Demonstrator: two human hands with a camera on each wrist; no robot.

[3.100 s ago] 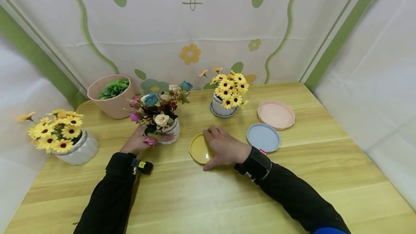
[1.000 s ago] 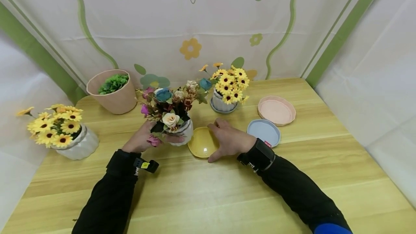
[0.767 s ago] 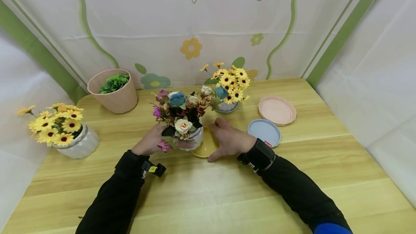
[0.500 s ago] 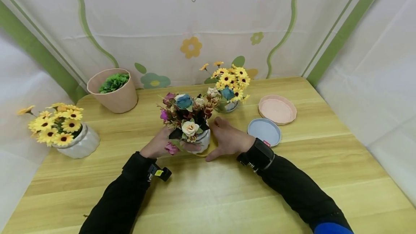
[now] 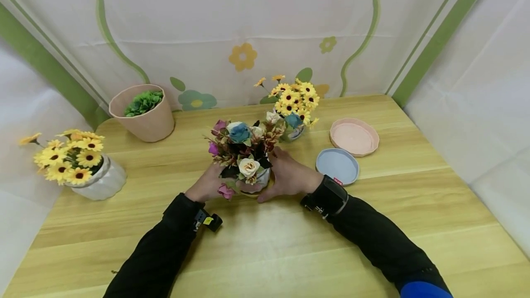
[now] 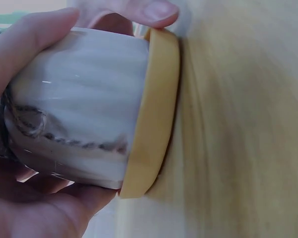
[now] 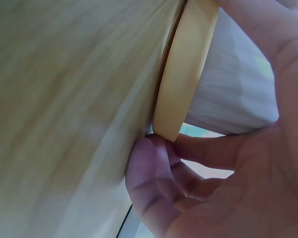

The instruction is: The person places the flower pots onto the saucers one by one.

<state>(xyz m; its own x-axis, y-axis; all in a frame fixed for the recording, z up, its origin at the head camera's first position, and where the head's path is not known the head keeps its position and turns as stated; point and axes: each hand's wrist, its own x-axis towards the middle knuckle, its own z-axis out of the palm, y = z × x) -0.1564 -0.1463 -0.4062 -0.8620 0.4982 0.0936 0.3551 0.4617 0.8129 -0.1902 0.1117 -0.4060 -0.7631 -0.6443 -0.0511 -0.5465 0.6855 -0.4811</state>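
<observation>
Sitting now in the yellow saucer at mid-table: white ribbed flower pot. Gripping its wall with curled fingers, left hand. Cupping pot and saucer rim opposite, fingers curled, right hand.

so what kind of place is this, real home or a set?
Most likely a staged tabletop set, not a lived-in room. A printed fabric backdrop with flower and vine shapes and plain white side panels box in a wooden table that holds only fake-looking potted flowers and saucers.
</observation>
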